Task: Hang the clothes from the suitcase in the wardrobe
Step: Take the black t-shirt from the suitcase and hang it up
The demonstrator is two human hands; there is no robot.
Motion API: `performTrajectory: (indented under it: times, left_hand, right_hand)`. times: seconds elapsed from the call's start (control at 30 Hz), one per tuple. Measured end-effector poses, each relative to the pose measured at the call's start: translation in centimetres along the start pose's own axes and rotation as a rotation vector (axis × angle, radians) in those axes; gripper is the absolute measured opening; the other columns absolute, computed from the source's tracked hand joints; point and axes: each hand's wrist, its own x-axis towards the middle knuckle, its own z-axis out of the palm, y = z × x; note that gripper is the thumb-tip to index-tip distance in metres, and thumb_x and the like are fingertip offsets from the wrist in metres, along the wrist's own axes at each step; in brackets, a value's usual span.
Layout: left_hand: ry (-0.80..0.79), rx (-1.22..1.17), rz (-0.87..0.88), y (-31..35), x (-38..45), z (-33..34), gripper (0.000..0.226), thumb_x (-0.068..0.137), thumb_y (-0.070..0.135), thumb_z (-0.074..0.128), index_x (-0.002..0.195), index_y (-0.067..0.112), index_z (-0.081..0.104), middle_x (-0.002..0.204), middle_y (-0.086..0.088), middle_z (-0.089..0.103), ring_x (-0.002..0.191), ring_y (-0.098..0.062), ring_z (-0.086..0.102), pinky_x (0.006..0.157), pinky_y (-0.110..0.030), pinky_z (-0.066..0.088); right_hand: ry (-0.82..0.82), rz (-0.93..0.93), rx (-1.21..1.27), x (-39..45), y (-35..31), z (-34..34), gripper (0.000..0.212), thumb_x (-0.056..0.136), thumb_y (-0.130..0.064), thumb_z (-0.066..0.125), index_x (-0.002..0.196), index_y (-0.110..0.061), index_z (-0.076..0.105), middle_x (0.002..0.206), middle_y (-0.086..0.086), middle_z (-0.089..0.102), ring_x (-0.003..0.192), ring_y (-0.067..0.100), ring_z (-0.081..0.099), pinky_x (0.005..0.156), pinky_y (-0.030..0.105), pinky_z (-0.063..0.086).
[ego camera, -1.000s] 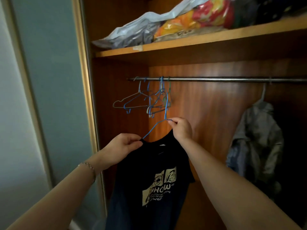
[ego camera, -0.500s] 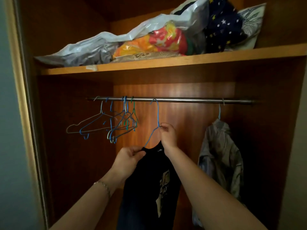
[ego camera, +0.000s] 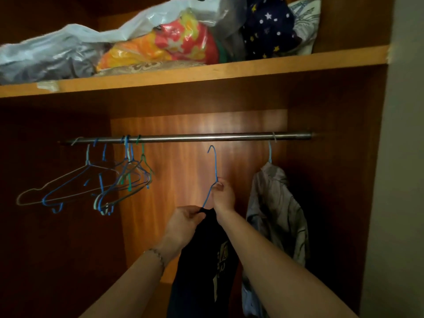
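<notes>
A dark T-shirt [ego camera: 202, 267] with a pale print hangs on a blue wire hanger [ego camera: 214, 166]. My right hand [ego camera: 223, 196] pinches the hanger at its neck. My left hand [ego camera: 183, 223] grips the shirt's shoulder over the hanger's left arm. The hanger's hook sits just below the metal rail [ego camera: 206, 137] of the wardrobe, apart from it, about midway along. The suitcase is out of view.
Several bare wire hangers [ego camera: 114, 180] crowd the rail's left end. A grey garment [ego camera: 275, 210] hangs at the rail's right end, close to my right arm. The shelf [ego camera: 252, 66] above holds plastic bags [ego camera: 68, 51] and folded fabrics.
The shirt on its hanger has shifted right along the rail, away from the bare hangers and toward the grey garment. Its hook now shows just under the rail. Both hands kept their hold.
</notes>
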Motion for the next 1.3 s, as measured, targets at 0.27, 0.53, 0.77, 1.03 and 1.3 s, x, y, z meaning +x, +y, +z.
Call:
performTrajectory:
  times: [0.27,0.53,0.77,1.03,1.3]
  left_hand:
    - [-0.049,-0.032,-0.028,-0.3,3.7,4.1,0.017,0.094,0.005,0.056,0.091,0.006,0.072,0.075,-0.003,0.072,0.061,-0.011,0.067,0.054,-0.018,0.051]
    - [-0.091,-0.023,-0.022,0.1,7.8,6.2,0.015,0.093,0.011,0.058,0.092,0.012,0.073,0.09,-0.012,0.074,0.084,-0.029,0.07,0.077,-0.04,0.057]
    - [-0.09,-0.042,0.025,1.2,10.7,6.8,0.016,0.092,0.01,0.058,0.09,0.012,0.073,0.086,-0.012,0.073,0.072,-0.022,0.066,0.068,-0.032,0.053]
    - [-0.017,-0.039,0.092,3.1,12.0,5.9,0.016,0.089,0.012,0.06,0.086,0.017,0.075,0.083,-0.009,0.075,0.077,-0.026,0.07,0.079,-0.043,0.057]
    - [-0.001,0.075,0.135,1.3,8.3,5.8,0.026,0.076,0.033,0.053,0.086,0.022,0.075,0.073,-0.002,0.074,0.071,-0.026,0.071,0.071,-0.048,0.057]
  right_hand:
    - [-0.062,0.024,0.011,3.0,1.3,-2.4,0.031,0.094,-0.004,0.036,0.103,-0.019,0.062,0.087,0.006,0.063,0.077,0.021,0.058,0.064,0.027,0.044]
    - [-0.05,0.036,0.027,7.1,0.8,-3.8,0.031,0.092,-0.001,0.039,0.099,-0.019,0.063,0.086,0.003,0.062,0.081,0.022,0.059,0.056,0.023,0.043]
    - [-0.042,0.013,0.122,9.4,-0.8,-3.4,0.026,0.088,0.002,0.044,0.084,-0.017,0.061,0.073,0.001,0.061,0.065,0.016,0.057,0.053,0.021,0.045]
    - [-0.058,-0.011,0.179,10.2,-3.9,-2.4,0.03,0.093,-0.001,0.036,0.084,-0.016,0.06,0.068,0.001,0.059,0.057,0.013,0.053,0.044,0.016,0.042]
    - [0.015,0.022,0.158,7.1,-4.4,-2.1,0.015,0.085,-0.021,0.054,0.077,-0.011,0.062,0.07,0.007,0.057,0.067,0.018,0.051,0.063,0.028,0.04]
